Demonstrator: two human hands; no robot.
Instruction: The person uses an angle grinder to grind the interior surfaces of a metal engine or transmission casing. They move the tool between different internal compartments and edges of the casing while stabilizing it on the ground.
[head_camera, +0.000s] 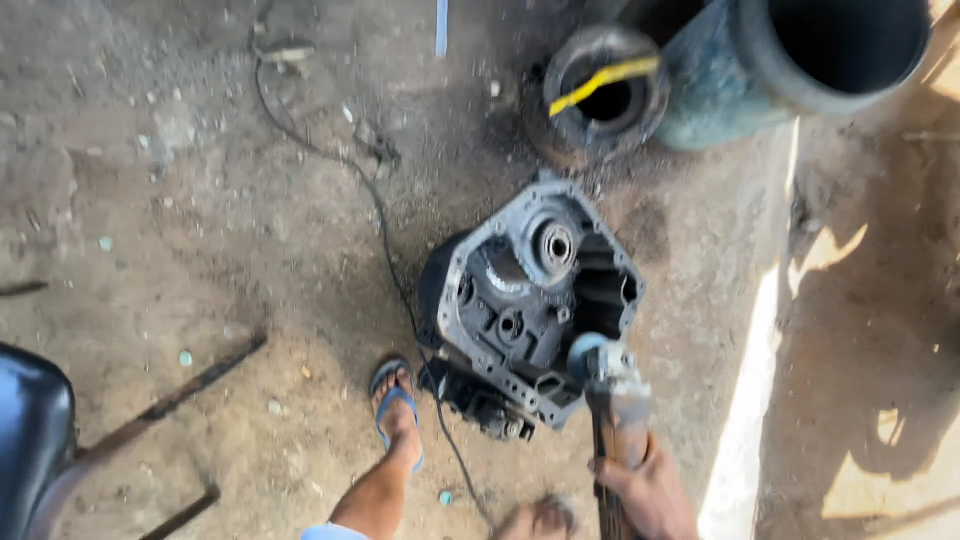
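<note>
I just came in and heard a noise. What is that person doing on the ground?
A person stands over a big grey metal housing lying on the dirt floor. Their right hand grips a power grinder, its head at the housing's edge. The left hand is low at the picture's bottom and blurred. A foot in a blue sandal rests beside the housing.

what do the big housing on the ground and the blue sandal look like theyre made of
The housing looks like cast metal, likely aluminium or iron: dull grey, thick ribbed walls, bolt holes along its flange, and dark greasy grime. The sandal seems to be rubber or foam with soft blue straps and a matte finish. The right hand holds a power tool against the housing; its head looks like bare metal.
</note>
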